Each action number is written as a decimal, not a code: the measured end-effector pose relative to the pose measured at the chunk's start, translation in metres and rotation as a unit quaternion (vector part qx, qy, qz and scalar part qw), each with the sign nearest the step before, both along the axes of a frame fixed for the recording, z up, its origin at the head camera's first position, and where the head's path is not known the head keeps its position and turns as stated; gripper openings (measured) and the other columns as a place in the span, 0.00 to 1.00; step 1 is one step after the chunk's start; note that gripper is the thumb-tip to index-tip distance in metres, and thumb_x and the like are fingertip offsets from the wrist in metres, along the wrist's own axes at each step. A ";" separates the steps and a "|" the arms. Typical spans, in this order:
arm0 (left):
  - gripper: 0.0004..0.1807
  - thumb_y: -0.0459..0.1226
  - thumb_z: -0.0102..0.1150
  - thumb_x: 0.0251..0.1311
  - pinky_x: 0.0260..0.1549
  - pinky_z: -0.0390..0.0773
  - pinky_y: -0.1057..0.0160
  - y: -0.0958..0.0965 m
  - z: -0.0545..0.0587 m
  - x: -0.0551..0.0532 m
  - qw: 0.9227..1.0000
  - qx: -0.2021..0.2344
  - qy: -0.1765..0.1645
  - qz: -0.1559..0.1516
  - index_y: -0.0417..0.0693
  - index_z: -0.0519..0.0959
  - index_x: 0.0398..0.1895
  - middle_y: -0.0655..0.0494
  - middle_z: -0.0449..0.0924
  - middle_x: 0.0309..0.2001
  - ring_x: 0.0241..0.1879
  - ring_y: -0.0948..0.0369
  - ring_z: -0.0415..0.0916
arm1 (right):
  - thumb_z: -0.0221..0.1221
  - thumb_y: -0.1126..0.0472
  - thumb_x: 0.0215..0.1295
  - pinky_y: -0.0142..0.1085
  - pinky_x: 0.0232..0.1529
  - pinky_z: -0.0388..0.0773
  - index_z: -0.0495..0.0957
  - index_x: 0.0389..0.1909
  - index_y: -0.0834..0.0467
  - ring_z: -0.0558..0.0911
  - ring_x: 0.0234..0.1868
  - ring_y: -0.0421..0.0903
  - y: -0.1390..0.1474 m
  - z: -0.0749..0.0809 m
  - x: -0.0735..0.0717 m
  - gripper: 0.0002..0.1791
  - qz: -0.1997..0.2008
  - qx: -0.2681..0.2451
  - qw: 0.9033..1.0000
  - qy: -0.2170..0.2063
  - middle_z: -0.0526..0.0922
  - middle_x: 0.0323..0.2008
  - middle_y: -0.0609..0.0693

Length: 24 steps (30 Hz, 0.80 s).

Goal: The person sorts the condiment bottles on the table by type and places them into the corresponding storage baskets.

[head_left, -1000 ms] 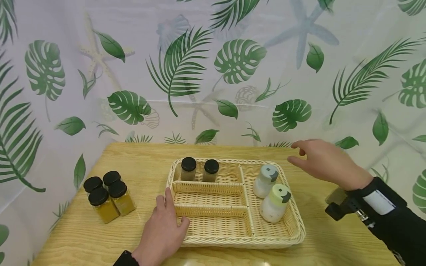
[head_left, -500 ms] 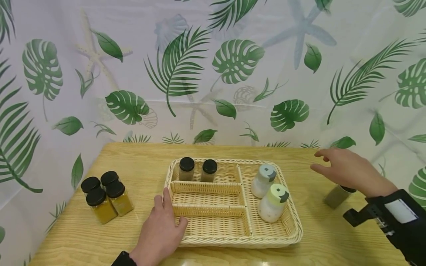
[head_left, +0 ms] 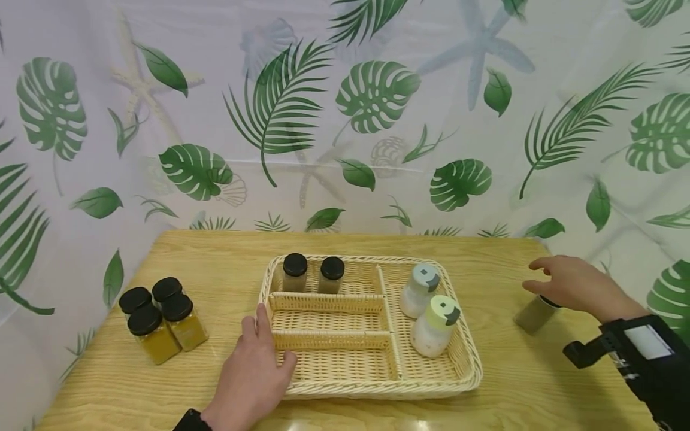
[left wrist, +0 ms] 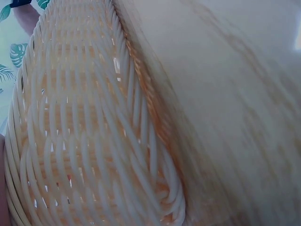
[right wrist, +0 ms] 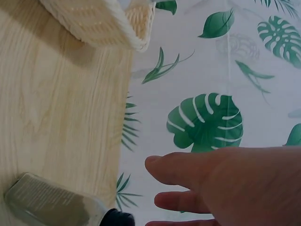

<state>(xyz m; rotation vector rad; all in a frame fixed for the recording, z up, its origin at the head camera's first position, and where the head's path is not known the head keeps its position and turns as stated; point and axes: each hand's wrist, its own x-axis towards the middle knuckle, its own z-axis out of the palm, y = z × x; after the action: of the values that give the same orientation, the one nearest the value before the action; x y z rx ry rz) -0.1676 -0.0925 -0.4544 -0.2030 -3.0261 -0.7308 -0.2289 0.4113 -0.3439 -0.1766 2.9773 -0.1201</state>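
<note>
My left hand [head_left: 253, 365] holds the near left corner of a cream wicker basket [head_left: 388, 392], thumb over the rim and fingers along its outer side. In the left wrist view, the basket's woven side [left wrist: 80, 122] fills the left half. On the right, my right hand [head_left: 584, 287] hovers with fingers extended above a jar with grey-brown contents [head_left: 533, 315]. The right wrist view has this jar [right wrist: 51, 202] with its black lid below and left of the hand [right wrist: 235, 183], apart from it. Some of the right fingers are cut off by that view.
Two black-lidded jars [head_left: 294, 274] stand in the basket's back compartment. Its right compartment holds a blue-topped shaker [head_left: 417, 293] and a yellow-topped shaker [head_left: 433, 329]. Several black-lidded jars with yellow contents [head_left: 159, 344] cluster on the wooden table [head_left: 210, 257] at left. A leaf-patterned cloth [head_left: 345, 120] hangs behind.
My right hand has moved rightward and lower, from beside the basket's back right corner to above the lone jar. The left hand keeps its place on the basket. The head view has shifted slightly.
</note>
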 end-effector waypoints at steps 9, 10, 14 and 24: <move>0.51 0.52 0.51 0.59 0.18 0.71 0.63 0.000 0.000 0.001 1.000 0.002 0.007 -0.004 0.29 0.40 0.73 0.36 0.59 0.51 0.30 0.56 0.67 | 0.60 0.51 0.61 0.54 0.34 0.77 0.71 0.53 0.77 0.77 0.41 0.64 0.015 -0.013 0.003 0.33 -0.011 -0.017 1.000 -0.021 0.77 0.45 0.74; 0.50 0.52 0.51 0.59 0.18 0.71 0.63 -0.001 0.000 0.001 1.000 0.003 0.008 -0.004 0.29 0.40 0.73 0.36 0.59 0.50 0.30 0.56 0.67 | 0.61 0.51 0.60 0.54 0.34 0.77 0.71 0.53 0.77 0.77 0.40 0.63 0.016 -0.014 0.003 0.33 -0.013 -0.020 0.999 -0.022 0.77 0.44 0.74; 0.50 0.51 0.51 0.59 0.18 0.71 0.63 -0.001 0.000 0.000 1.000 0.002 0.009 -0.004 0.29 0.41 0.73 0.36 0.59 0.50 0.30 0.55 0.67 | 0.61 0.52 0.60 0.52 0.32 0.77 0.72 0.52 0.77 0.78 0.38 0.60 0.021 -0.019 0.004 0.32 -0.017 -0.027 0.999 -0.019 0.79 0.43 0.71; 0.50 0.50 0.51 0.58 0.19 0.72 0.61 -0.001 0.000 0.000 1.000 0.005 0.010 -0.004 0.29 0.41 0.72 0.35 0.58 0.52 0.31 0.55 0.67 | 0.62 0.53 0.58 0.50 0.29 0.76 0.77 0.43 0.74 0.77 0.32 0.56 0.028 -0.029 0.006 0.25 -0.023 -0.024 0.999 -0.004 0.80 0.36 0.67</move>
<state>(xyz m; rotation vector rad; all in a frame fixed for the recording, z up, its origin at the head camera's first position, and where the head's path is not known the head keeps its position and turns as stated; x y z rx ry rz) -0.1673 -0.0933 -0.4540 -0.2222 -3.0038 -0.7389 -0.2225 0.4398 -0.3731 -0.1124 2.9722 -0.1972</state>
